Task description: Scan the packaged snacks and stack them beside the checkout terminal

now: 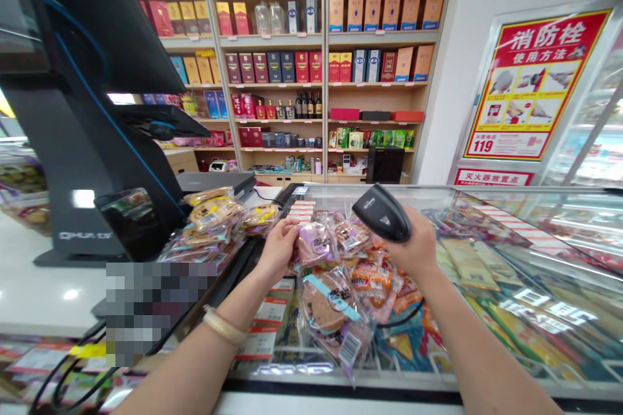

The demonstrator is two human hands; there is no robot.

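My right hand (419, 243) is wrapped round a black barcode scanner (382, 213), raised over the glass-topped freezer. With its fingers closed at the edge of a clear packet with a purple label (315, 243), my left hand (281, 248) is at the left side of the pile. Beside that lies another wrapped packet (351, 235) with a barcode showing. Closer to me is a clear packet of round brown biscuits with a blue strip (329, 301), and several orange packets (372, 279) lie partly under the scanner hand. The scanner's cable (403, 318) curls out below my right hand.
A second heap of wrapped biscuits (209, 217) sits left on the white counter (29, 298), next to a large black till screen (117, 19). The freezer's glass top (487, 233) stretches right, with frozen goods beneath. Shelves of boxed bottles (272, 68) stand behind.
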